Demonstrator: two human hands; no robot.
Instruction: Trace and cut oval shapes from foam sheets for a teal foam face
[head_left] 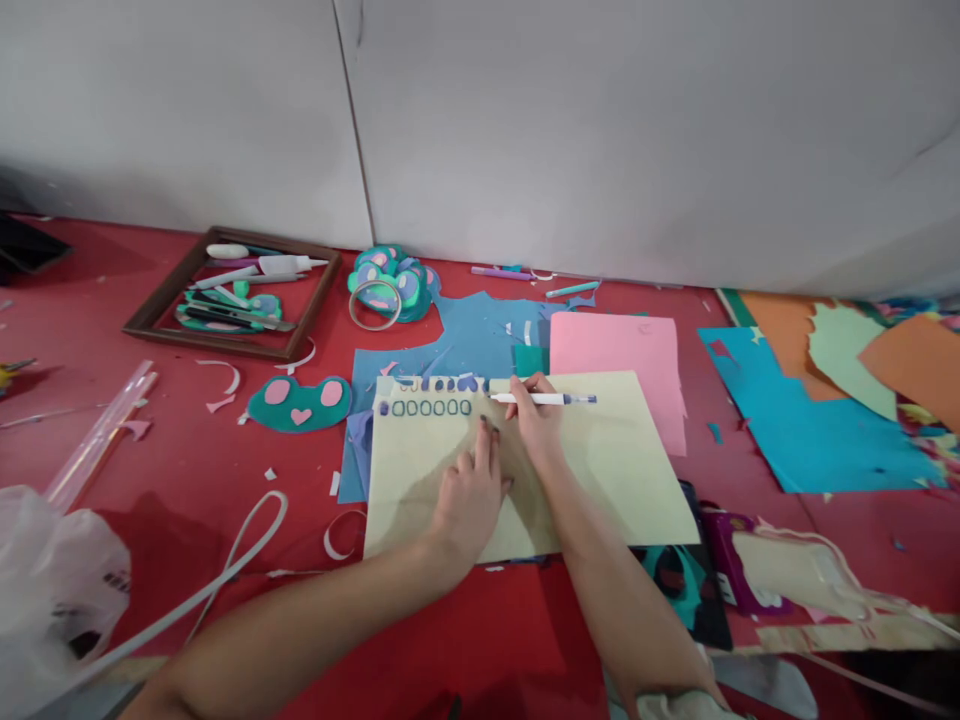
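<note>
A pale yellow sheet (600, 480) lies in front of me, with a row of drawn outlines (427, 408) and darker filled shapes near its top left edge. My right hand (534, 420) is closed round a white marker (536, 398), whose tip points left toward the sheet's upper part. Flat on the sheet, with fingers stretched out, rests my left hand (472, 490), just below the drawn outlines. Under the sheet's top edge are blue paper (480, 325) and a pink sheet (615, 355).
At the back left, a brown frame (296, 340) surrounds pens and a cutter. Nearby are a tape roll (375, 305) on stacked cutouts and a green frog-like cutout (322, 408). Coloured papers (810, 430) lie right; a plastic bag (60, 580) and white cable (225, 575) lie left.
</note>
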